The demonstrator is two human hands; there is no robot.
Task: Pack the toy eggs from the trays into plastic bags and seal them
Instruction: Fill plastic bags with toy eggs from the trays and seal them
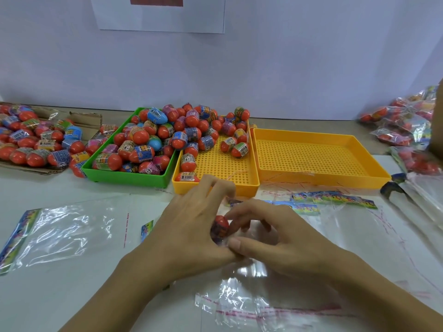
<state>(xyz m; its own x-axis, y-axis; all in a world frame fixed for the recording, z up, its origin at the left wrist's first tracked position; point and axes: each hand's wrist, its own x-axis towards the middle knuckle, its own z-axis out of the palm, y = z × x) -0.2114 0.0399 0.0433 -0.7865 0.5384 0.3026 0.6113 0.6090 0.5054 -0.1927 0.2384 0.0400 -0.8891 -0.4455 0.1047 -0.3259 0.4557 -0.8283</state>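
Both my hands meet at the table's middle over a clear plastic bag (239, 300). A red toy egg (221, 227) with a printed wrap sits between them, inside the bag's film. My left hand (191, 224) curls round the egg from the left. My right hand (271, 238) pinches the film beside the egg with thumb and fingers. Behind them a green tray (124, 177) is heaped with eggs, and a yellow tray (242, 185) holds eggs at its far and left sides.
An empty yellow tray (321, 159) stands to the right. A flat empty bag (60, 233) lies at left, more bags (335, 200) at right. Loose eggs on cardboard (31, 142) fill the far left. Packed bags (407, 125) pile at far right.
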